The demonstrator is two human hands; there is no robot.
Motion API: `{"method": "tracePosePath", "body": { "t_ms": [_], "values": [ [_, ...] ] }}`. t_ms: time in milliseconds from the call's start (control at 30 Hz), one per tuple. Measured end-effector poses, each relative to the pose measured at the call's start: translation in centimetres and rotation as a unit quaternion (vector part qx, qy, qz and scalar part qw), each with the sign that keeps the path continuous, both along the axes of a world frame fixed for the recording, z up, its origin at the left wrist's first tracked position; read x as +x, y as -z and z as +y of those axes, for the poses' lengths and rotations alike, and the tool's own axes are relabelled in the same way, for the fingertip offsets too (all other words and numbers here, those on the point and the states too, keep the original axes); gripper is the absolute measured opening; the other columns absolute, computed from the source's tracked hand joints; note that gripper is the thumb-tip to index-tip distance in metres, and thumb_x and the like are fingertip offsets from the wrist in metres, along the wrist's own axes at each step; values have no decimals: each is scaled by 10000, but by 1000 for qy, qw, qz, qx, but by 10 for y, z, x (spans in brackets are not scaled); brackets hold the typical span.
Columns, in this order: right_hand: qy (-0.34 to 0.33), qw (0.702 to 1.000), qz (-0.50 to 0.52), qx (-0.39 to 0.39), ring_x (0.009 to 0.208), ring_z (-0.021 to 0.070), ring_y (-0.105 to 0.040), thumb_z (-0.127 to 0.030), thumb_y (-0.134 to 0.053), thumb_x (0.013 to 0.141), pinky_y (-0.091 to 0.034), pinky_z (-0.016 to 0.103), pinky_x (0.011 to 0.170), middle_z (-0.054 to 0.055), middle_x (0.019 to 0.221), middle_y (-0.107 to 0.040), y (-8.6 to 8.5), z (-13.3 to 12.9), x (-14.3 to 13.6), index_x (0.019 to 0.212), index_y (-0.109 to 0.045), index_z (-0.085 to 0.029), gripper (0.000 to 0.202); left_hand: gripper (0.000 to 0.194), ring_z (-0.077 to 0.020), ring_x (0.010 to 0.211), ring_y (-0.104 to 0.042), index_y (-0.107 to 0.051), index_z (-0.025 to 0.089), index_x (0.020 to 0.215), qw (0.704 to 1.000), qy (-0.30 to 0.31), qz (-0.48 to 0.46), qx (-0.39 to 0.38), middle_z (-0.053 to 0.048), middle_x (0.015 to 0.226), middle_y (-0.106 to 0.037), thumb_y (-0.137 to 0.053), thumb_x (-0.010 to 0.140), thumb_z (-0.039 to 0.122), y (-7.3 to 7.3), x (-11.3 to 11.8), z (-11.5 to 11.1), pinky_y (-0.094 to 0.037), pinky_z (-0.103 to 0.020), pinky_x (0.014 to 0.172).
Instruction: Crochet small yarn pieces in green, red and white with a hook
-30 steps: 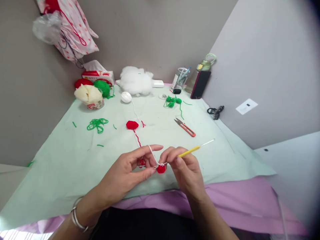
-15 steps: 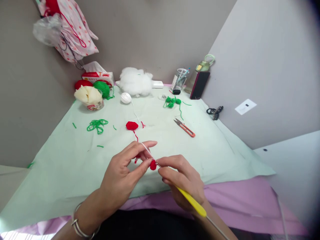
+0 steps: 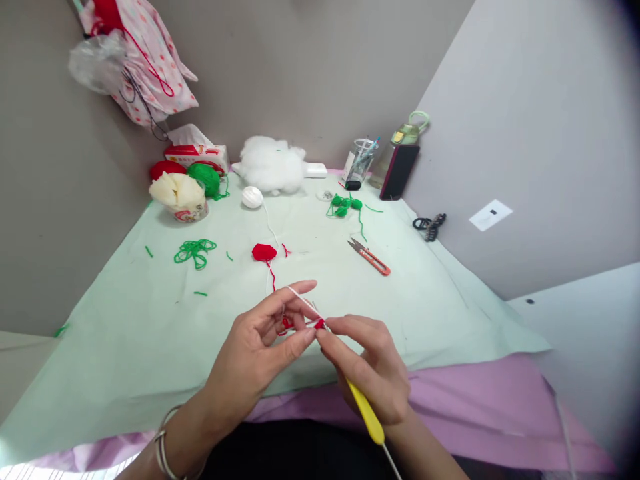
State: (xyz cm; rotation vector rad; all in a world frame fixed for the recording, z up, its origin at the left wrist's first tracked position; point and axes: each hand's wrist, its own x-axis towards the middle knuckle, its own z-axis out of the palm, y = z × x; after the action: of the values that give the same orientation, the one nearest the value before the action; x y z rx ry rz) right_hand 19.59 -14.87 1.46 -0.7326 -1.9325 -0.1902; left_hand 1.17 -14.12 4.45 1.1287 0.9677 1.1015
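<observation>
My left hand (image 3: 260, 347) pinches a small red crochet piece (image 3: 319, 325) between thumb and fingers, and white yarn (image 3: 306, 301) runs over its raised index finger. In my right hand (image 3: 373, 367) is a crochet hook with a yellow handle (image 3: 367, 413); its tip is at the red piece, mostly hidden by the fingertips. Both hands' fingertips nearly meet there. Beyond them lies a red crocheted piece (image 3: 264, 252) with a red tail. The white yarn leads back to a white ball (image 3: 252, 197).
Orange-handled snips (image 3: 370, 257) lie right of centre. Green yarn loops (image 3: 195, 253) are at left, small green pieces (image 3: 345, 205) farther back. White stuffing (image 3: 273, 165), a tissue box (image 3: 200, 157), a glass jar (image 3: 360, 162) and a phone (image 3: 400, 172) stand along the back.
The red piece has moved slightly right and now shows less between the fingertips. The yellow handle has swung left and stands steeper. My left hand has shifted a little right.
</observation>
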Motion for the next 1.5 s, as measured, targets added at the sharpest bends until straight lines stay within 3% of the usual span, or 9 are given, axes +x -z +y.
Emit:
{"method": "tracePosePath", "body": {
  "t_ms": [233,400,567,833,967,1133,1267,1333,1500],
  "values": [
    [-23,999,22,-14,1024,244,-735,-13,-605,937,-660,366,808,160,1094,-737,9,0,-4,1299,-695,-111,386,541,-125,870,-614,-657,290,1394,1000,-15,-5,-19,20,921,-627,-744,872,174,7,10,-2,-540,-236,889],
    [-27,998,53,-34,1017,260,-743,-50,-613,948,-659,374,779,162,1112,-750,17,0,-5,1363,-669,-148,430,469,-130,870,-598,-675,266,1352,996,-80,31,35,22,908,-610,-738,890,214,11,17,-6,-528,-253,937],
    [-9,998,53,-40,992,253,-736,-55,-607,951,-658,375,764,150,1105,-745,21,-2,-7,1371,-668,-172,440,363,-138,891,-592,-751,255,1210,995,-79,37,43,19,896,-618,-762,858,167,10,17,-8,-507,-270,982],
    [-19,999,-4,29,859,210,-721,-6,-699,889,-648,312,707,89,952,-698,12,3,-2,1331,-709,-172,472,536,-115,866,-584,-723,318,1344,982,1,-160,-99,13,903,-631,-862,831,247,10,12,-8,-502,-214,844],
    [-74,993,67,-57,960,220,-737,-6,-612,938,-654,332,750,107,1076,-732,6,2,1,1335,-694,-180,440,519,-93,783,-575,-752,292,1313,952,49,-231,-196,9,885,-631,-883,811,304,9,9,-3,-489,-213,798],
    [-135,923,259,-251,808,194,-700,-125,-556,1002,-609,338,692,60,882,-716,-5,4,1,1089,-758,-216,238,464,-97,737,-581,-778,264,1263,973,-7,-178,-145,18,840,-629,-880,811,270,4,5,0,-473,-225,759],
    [-188,846,393,-309,634,148,-632,-225,-569,1027,-548,294,551,45,826,-664,-6,11,-5,984,-765,-212,202,470,-119,766,-587,-756,289,1293,983,-28,-155,-98,18,858,-639,-857,834,287,4,8,0,-492,-269,809],
    [-186,852,372,-318,680,156,-652,-232,-590,1025,-570,306,595,50,845,-676,-6,13,-9,994,-770,-214,184,504,-132,801,-590,-733,298,1326,986,-24,-141,-85,17,860,-641,-851,837,270,8,10,1,-499,-280,831],
    [-124,918,263,-269,882,190,-708,-132,-587,1009,-622,328,742,61,933,-724,-6,8,-15,1067,-759,-228,205,521,-149,863,-605,-718,291,1339,988,-17,-131,-80,9,900,-661,-848,835,258,15,14,0,-517,-295,876]
  ]
}}
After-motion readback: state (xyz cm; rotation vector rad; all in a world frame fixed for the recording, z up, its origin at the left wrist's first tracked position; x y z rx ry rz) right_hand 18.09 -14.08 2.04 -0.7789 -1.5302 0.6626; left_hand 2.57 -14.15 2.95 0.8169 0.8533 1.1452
